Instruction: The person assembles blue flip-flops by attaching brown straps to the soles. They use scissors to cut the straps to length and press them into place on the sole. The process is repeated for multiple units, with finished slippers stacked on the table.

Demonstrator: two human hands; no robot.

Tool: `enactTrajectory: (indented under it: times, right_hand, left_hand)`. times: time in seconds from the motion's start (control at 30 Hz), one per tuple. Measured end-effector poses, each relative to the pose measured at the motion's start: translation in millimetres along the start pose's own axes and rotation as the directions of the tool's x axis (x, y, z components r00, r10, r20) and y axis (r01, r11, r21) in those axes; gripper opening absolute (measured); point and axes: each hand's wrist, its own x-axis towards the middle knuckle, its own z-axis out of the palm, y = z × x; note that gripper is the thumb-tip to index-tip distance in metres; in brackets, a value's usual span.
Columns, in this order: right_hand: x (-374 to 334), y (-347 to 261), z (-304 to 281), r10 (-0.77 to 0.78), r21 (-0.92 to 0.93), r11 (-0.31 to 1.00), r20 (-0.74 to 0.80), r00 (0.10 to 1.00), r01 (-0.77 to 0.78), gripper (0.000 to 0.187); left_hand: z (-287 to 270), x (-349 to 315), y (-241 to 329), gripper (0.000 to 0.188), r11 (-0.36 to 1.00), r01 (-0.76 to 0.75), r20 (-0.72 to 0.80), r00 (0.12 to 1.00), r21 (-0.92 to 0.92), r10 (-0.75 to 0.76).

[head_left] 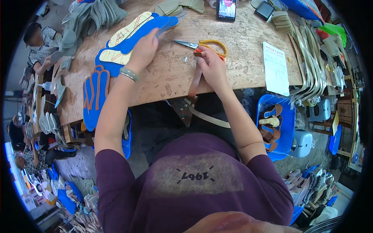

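Observation:
My left hand (144, 52), with a metal bracelet (129, 74) at the wrist, lies over blue insoles (134, 44) at the table's left. Its fingers are smeared by motion, so its grip is unclear. Cream paper patches (115, 56) show on some of the insoles. Between the fingers of my right hand (211, 66), a brown strap (195, 81) is pinched and hangs down past the table's front edge. Scissors (213, 43) with yellow and orange handles lie just beyond this hand, partly hidden by it, blades pointing left.
Blue insoles with brown straps (95, 91) sit at the left edge. A phone (226, 9), a paper sheet (275, 68) and pale strips (309, 58) lie on the table. A blue bin (275, 128) of brown strap pieces stands right. Another person (42, 50) sits at the far left.

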Motion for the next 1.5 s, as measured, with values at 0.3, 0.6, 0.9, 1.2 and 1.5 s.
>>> enactTrajectory:
  times: [0.3, 0.6, 0.9, 1.2, 1.5]
  right_hand:
    - [-17, -70, -4, 0.202, 0.8, 0.543, 0.171, 0.964, -0.256, 0.013]
    - [-28, -99, 3, 0.184, 0.68, 0.614, 0.37, 0.911, -0.4, 0.018]
    - [-33, -109, 7, 0.275, 0.773, 0.42, 0.391, 0.878, -0.476, 0.015]
    - [-41, -113, 7, 0.312, 0.744, 0.462, 0.373, 0.874, -0.482, 0.012]
    - [-38, -112, 4, 0.249, 0.747, 0.403, 0.466, 0.849, -0.528, 0.013]
  left_hand:
    - [-23, -106, 94, 0.053, -0.13, -0.036, -0.002, 0.967, -0.991, -0.254]
    - [-15, -146, 113, 0.032, -0.059, -0.036, -0.002, 0.872, -0.998, -0.489]
    - [5, -153, 120, 0.022, -0.132, -0.123, -0.06, 0.912, -0.984, -0.406]
    - [9, -151, 126, 0.021, -0.098, -0.19, -0.13, 0.892, -0.977, -0.434]
    - [7, -153, 125, 0.022, -0.075, -0.237, -0.192, 0.904, -0.969, -0.382]
